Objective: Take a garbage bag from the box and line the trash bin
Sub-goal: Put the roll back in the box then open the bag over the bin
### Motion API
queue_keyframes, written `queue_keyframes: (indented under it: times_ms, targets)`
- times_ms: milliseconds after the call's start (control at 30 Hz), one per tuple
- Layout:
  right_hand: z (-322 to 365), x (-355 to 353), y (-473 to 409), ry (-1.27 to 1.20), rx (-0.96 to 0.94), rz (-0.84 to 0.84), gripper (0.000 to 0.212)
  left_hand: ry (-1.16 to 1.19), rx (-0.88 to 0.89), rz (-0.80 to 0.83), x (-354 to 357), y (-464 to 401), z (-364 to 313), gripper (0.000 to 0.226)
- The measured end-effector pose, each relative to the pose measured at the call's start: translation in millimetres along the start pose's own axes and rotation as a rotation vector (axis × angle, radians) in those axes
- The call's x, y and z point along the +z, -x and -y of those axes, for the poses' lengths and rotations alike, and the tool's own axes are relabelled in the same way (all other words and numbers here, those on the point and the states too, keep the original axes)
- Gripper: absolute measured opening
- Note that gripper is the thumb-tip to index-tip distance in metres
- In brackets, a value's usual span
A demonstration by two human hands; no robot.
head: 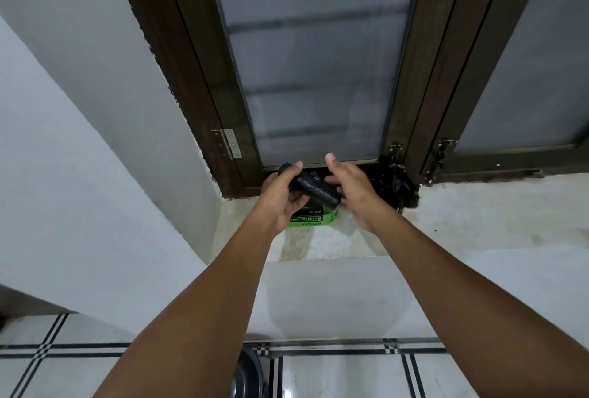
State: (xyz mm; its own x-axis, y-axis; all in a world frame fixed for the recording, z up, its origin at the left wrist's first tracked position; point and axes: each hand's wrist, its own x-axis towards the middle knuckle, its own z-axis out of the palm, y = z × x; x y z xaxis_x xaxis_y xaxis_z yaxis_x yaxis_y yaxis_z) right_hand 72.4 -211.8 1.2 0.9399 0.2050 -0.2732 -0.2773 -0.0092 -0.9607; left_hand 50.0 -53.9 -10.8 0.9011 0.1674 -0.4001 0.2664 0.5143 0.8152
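A black roll of garbage bags (314,188) is held up in front of the window, slanting down to the right. My left hand (282,198) grips its upper left end. My right hand (352,190) hovers at the roll's lower right end with fingers spread; whether it touches the roll is unclear. Below the hands, a green and black garbage bag box (314,218) lies on the white window sill (318,244), partly hidden by my left hand. A dark rounded rim, possibly the trash bin (247,375), shows at the bottom edge between my forearms.
A crumpled black plastic bag (396,188) sits on the sill right of the box, against the dark window frame (411,129). White walls close in on the left. White floor tiles with black lines (350,369) lie below.
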Motion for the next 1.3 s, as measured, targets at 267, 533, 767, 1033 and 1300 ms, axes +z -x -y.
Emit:
queue_keyframes:
  times_ms: [267, 533, 767, 1033, 1300]
  targets:
    - [-9.3, 0.3, -0.9, -0.204, 0.176, 0.215, 0.028, -0.097, 0.046, 0.066, -12.7, 1.0, -3.4, 0.022]
    - [-13.0, -8.2, -9.1, -0.123, 0.084, -0.159, 0.005, -0.787, 0.373, -0.164, -29.2, -9.5, -3.5, 0.015]
    - [-19.9, -21.0, -15.2, 0.129, -0.011, -0.417, 0.002, -1.969, 0.458, -0.064, -55.1, -12.8, 9.8, 0.062]
    - [-23.3, -27.9, -18.9, 0.293, -0.07, -0.447, 0.013, -1.867, 0.509, -0.159, -64.0, -7.1, 10.8, 0.052]
    - [-15.1, -23.8, -18.6, 0.201, -0.037, -0.282, 0.012, -1.771, 0.548, -0.165, -67.8, -2.1, -0.8, 0.049]
